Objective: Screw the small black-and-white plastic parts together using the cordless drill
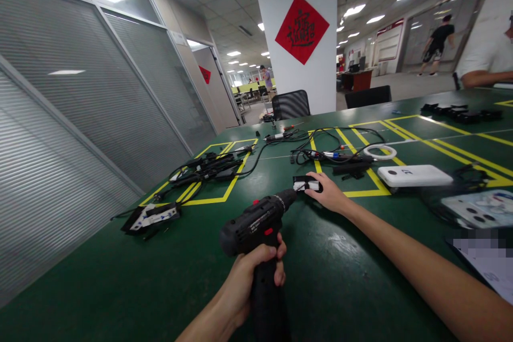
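My left hand [250,272] is wrapped round the grip of a black cordless drill [256,224] with a red trigger. The drill's chuck points away from me at a small black and white part [306,184] on the green table [160,278]. My right hand [328,192] reaches across and holds that part down, fingers closed on its right side. The drill tip sits at the part's left edge.
A black and white assembly [150,217] lies at the left, and a heap of black parts and cables [208,166] sits in a yellow-taped square. More cables [332,152], a white ring [379,152], a white box [414,175] and a tray [476,208] lie to the right. Another person's arm [487,77] rests at the far right.
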`<state>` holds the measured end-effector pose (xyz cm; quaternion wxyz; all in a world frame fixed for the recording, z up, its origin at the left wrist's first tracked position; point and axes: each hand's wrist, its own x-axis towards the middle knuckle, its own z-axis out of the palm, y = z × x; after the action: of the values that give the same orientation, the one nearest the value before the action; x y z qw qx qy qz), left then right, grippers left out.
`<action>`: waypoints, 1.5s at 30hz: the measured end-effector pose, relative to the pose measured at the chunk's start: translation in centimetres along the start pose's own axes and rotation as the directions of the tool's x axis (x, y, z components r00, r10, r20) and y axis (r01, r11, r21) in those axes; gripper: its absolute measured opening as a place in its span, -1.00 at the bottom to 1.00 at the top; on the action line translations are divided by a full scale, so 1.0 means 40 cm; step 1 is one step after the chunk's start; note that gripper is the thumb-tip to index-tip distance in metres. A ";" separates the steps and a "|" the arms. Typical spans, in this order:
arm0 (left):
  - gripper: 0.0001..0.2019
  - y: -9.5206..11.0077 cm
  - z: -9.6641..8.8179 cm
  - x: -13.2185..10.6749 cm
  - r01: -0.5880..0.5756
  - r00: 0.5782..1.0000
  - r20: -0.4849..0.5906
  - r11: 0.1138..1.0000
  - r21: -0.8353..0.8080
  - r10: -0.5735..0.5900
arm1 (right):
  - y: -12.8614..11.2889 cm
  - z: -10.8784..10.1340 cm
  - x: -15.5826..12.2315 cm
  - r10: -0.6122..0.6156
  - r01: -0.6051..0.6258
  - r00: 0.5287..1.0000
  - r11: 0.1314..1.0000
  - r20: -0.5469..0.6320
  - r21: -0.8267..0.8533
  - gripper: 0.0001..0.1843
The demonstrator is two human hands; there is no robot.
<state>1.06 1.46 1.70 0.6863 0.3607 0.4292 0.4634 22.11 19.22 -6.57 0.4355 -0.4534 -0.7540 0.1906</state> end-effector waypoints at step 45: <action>-0.83 -0.008 -0.020 0.009 0.021 0.999 0.044 1.000 -0.015 -0.021 | -0.004 -0.001 0.002 -0.002 0.002 1.000 1.000 -0.011 0.004 -0.50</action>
<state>0.50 1.79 1.05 0.7032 0.3608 0.4141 0.4515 22.04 19.21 -6.41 0.4409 -0.4527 -0.7516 0.1890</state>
